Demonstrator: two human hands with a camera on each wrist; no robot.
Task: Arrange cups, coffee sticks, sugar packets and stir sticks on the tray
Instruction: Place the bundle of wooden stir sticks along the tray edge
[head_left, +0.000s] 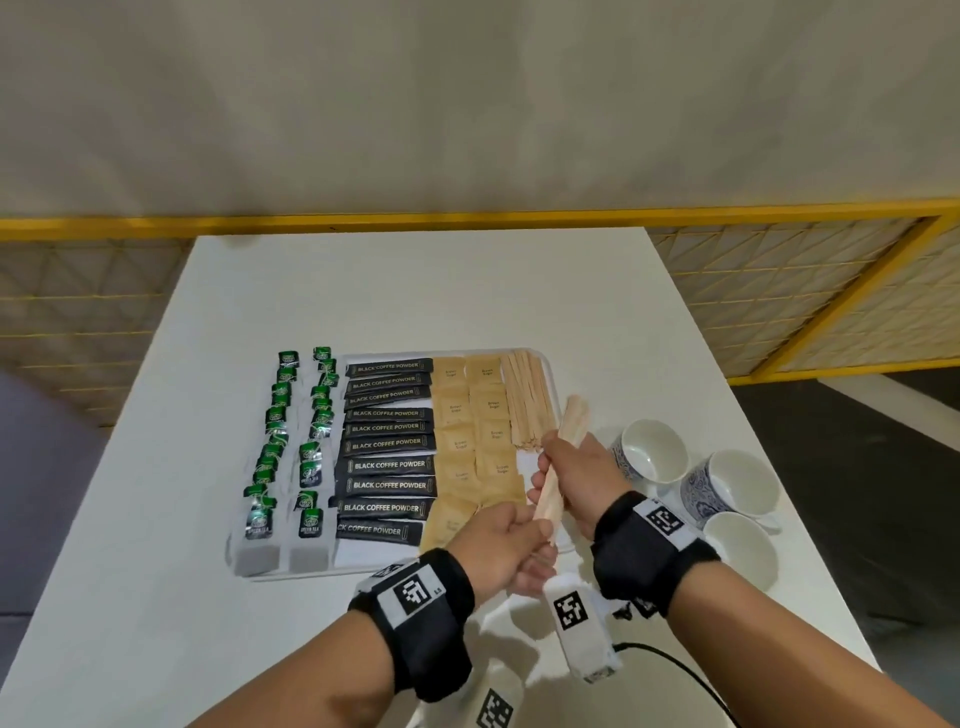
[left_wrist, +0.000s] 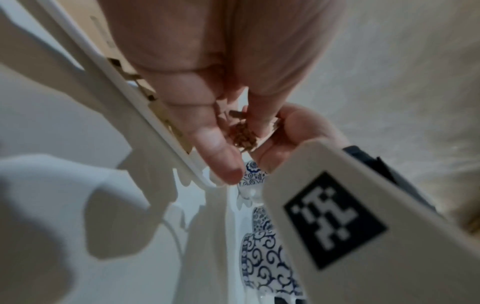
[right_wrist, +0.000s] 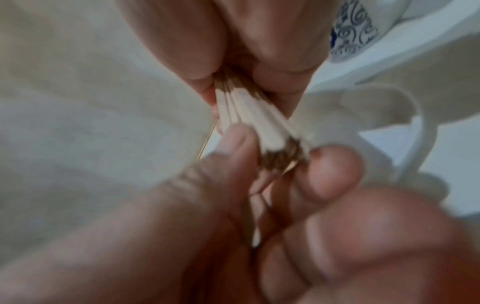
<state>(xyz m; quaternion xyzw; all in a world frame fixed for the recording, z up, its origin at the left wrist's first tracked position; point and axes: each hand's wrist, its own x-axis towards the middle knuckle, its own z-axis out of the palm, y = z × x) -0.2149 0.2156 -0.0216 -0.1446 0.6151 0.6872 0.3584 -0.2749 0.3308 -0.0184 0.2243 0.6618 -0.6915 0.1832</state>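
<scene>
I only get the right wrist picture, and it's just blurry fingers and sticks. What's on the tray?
Observer: In the head view, the tray holds rows of black coffee sticks, then brown sugar packets, then a pile of stir sticks at its far right.
Operator: Are the cups on it too?
Observer: No. Three cups stand on the table, right of the tray.
Operator: Where's my bundle?
Observer: The right hand and left hand hold the bundle above the tray's near right part, just nearer than that pile.
</scene>
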